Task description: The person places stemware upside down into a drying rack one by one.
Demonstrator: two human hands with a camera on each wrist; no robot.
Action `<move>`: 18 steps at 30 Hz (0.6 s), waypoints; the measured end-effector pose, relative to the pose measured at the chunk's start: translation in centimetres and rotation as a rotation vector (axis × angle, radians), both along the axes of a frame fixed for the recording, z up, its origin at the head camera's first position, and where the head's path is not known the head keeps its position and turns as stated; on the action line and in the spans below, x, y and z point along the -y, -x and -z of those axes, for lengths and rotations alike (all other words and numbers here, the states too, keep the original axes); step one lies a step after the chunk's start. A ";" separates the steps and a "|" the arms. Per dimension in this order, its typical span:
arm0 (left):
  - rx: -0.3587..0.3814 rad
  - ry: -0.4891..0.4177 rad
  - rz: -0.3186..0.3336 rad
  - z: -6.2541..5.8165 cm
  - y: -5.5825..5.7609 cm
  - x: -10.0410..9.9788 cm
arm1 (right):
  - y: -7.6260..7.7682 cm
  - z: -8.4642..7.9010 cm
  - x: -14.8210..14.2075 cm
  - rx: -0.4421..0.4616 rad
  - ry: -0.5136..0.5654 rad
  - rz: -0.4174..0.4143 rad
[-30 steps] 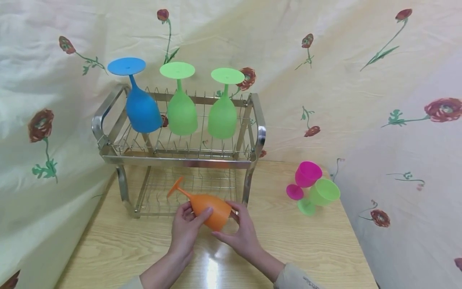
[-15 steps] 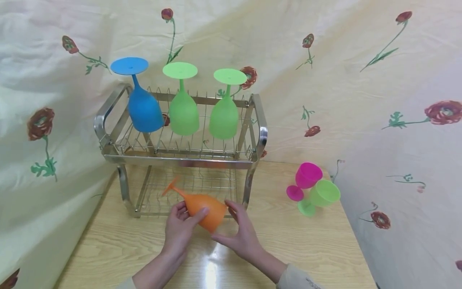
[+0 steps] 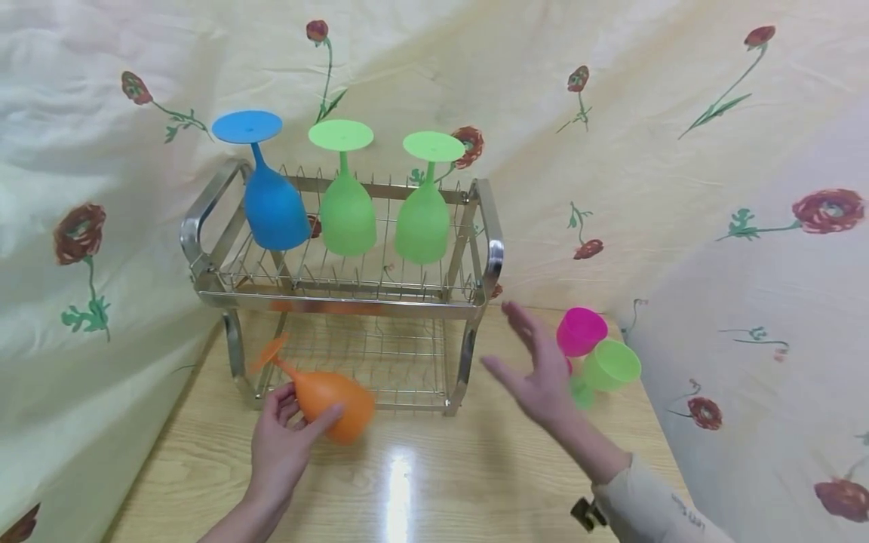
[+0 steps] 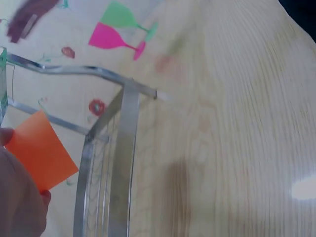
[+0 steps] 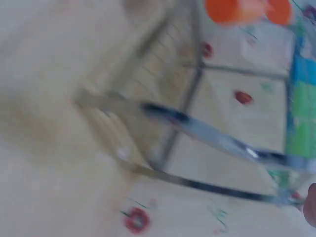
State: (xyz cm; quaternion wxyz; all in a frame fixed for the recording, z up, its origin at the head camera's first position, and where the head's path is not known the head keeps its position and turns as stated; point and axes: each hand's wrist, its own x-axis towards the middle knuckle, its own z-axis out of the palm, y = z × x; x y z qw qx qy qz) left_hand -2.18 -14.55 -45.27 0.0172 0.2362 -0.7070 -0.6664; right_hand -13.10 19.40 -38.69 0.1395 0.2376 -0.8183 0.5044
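An orange goblet (image 3: 333,400) tilts in my left hand (image 3: 281,452), its foot up and to the left and its bowl toward the right. Thumb and fingers grip the bowl in front of the rack's lower tier. My right hand (image 3: 539,377) is at the right of the rack with fingers spread and nothing in them. Close beyond it stand a pink goblet (image 3: 581,332) and a green goblet (image 3: 612,365), both upright; the hand covers part of the pink one's foot. In the left wrist view the orange bowl (image 4: 42,150) shows between thumb and fingers.
A two-tier metal dish rack (image 3: 339,302) stands on the wooden table (image 3: 434,483). On its top tier a blue goblet (image 3: 274,207) and two green goblets, one in the middle (image 3: 348,215) and one at right (image 3: 422,226), sit upside down. Flowered cloth hangs behind and at both sides.
My right hand has left the orange goblet's rim and moved right, toward the pink and green goblets. My left hand has carried the orange goblet to the left.
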 end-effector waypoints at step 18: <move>-0.399 0.543 -0.024 1.0 0.7 3.0 | 9.0 -5.4 2.3 -0.312 -0.047 0.100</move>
